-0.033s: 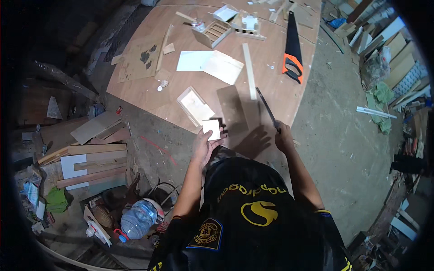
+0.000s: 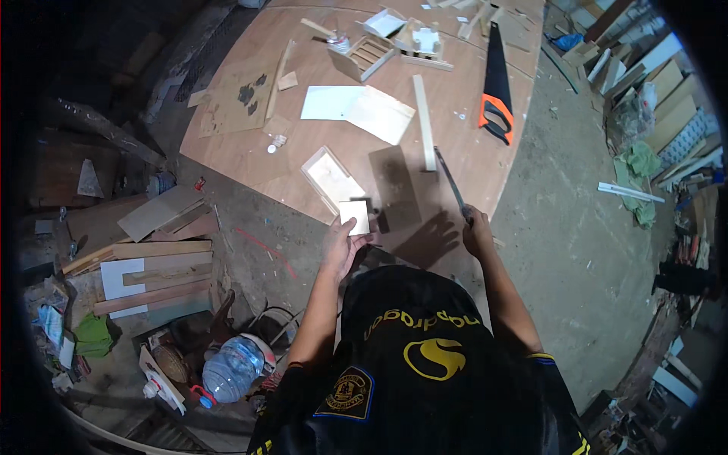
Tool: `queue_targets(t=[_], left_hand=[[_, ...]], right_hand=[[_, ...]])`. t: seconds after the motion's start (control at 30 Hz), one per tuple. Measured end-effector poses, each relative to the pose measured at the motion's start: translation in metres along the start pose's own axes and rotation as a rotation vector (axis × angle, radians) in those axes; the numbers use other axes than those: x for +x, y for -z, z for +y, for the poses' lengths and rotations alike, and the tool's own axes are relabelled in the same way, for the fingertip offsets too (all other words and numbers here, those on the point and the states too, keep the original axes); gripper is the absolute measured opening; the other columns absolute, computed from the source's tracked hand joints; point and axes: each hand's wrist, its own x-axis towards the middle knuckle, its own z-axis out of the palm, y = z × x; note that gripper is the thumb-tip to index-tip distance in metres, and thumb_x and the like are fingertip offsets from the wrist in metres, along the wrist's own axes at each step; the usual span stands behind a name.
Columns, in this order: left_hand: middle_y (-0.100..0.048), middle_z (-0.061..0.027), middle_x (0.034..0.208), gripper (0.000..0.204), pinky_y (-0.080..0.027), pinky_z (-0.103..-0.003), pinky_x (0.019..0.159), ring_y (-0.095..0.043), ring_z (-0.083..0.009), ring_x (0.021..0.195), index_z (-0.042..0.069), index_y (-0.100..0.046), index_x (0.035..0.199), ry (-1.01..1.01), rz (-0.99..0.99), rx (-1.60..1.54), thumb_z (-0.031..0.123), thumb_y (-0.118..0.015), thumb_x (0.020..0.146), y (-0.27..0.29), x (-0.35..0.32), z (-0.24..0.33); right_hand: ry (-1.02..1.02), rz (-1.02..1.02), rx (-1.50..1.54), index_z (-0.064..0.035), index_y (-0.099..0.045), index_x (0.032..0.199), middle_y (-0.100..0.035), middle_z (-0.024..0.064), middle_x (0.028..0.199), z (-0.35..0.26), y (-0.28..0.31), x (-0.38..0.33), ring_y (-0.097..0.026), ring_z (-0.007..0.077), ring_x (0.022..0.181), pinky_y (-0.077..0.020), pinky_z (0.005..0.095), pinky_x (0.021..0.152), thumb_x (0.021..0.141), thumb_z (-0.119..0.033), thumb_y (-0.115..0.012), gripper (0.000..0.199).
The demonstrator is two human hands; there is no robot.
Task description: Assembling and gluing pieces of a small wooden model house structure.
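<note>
My left hand (image 2: pixel 349 236) is closed on a small square piece of pale wood (image 2: pixel 353 218), with the thumb flat on its face. Below it on the table is a shallow wooden tray (image 2: pixel 331 176), partly covered by the piece and my fingers. My right hand (image 2: pixel 478 231) grips a long, thin, dark tool (image 2: pixel 453 184), shaped like a file, near the table's right edge. Its far tip comes close to the near end of a narrow wood strip (image 2: pixel 425 125). The two hands are apart, and their shadows fall on the tabletop between them.
On the wooden table (image 2: pixel 250 163) lie a handsaw (image 2: pixel 497 87) with an orange handle, a pale board (image 2: pixel 381 115), a white sheet (image 2: pixel 331 101) and a divided wooden box (image 2: pixel 362 58). Scrap boards (image 2: pixel 163 277) and a large water bottle (image 2: pixel 233 368) stand on the left. More offcuts line the right.
The table and its things sit slightly further right and lower in the picture. Both hands stay nearly in place, each with the same thing in its grip.
</note>
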Motion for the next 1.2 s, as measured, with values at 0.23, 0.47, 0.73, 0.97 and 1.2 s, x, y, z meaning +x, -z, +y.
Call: queue_targets(t=[0.23,0.47,0.73,0.97,1.2], left_hand=[[-0.064,-0.0151,0.105,0.033,-0.050,-0.030,0.066,-0.064,-0.0210,0.081,0.002,-0.046,0.123,-0.065,-0.095,0.045,0.020,-0.052,0.096,0.067,0.032,0.064],[-0.060,-0.0108,0.097,0.038,-0.046,-0.030,0.057,-0.058,-0.0167,0.070,0.002,-0.045,0.123,-0.017,0.026,0.145,0.018,-0.061,0.092,0.093,0.045,0.100],[-0.056,-0.0064,0.087,0.027,-0.042,-0.029,0.057,-0.048,-0.0136,0.063,0.008,-0.050,0.118,0.013,0.081,-0.047,0.019,-0.057,0.094,0.081,0.049,0.111],[-0.056,-0.0044,0.085,0.020,-0.041,-0.032,0.058,-0.046,-0.0148,0.058,0.013,-0.052,0.112,0.260,-0.094,-0.221,0.023,-0.052,0.095,0.053,0.058,0.113],[-0.062,-0.0089,0.085,0.027,-0.044,-0.028,0.046,-0.055,-0.0149,0.053,0.011,-0.053,0.115,0.079,-0.319,0.349,0.029,-0.054,0.095,0.009,0.044,0.101]], right_hand=[[-0.231,0.075,-0.409,-0.0193,-0.049,0.131,-0.049,0.0180,0.123,-0.087,-0.048,0.043,-0.048,0.0409,0.114,-0.0435,0.0535,0.090,0.080,-0.026,-0.063,0.053],[-0.167,-0.087,-0.369,-0.0196,-0.042,0.139,-0.040,0.0212,0.135,-0.155,-0.126,0.067,-0.043,0.0444,0.119,-0.0431,0.0577,0.090,0.075,-0.037,-0.072,0.073],[-0.137,-0.083,-0.277,-0.0169,-0.032,0.145,-0.042,0.0227,0.133,-0.141,-0.105,0.073,-0.045,0.0415,0.121,-0.0434,0.0528,0.093,0.068,-0.025,-0.078,0.089],[-0.122,-0.136,0.561,-0.0122,-0.033,0.148,-0.034,0.0123,0.149,-0.197,-0.015,0.062,-0.039,0.0282,0.133,-0.0364,0.0378,0.106,0.073,0.003,-0.053,0.079],[0.320,-0.119,0.214,-0.0138,-0.053,0.136,-0.024,0.0236,0.152,-0.262,0.051,0.034,-0.031,0.0408,0.135,-0.0267,0.0451,0.112,0.066,-0.010,-0.070,0.072]])
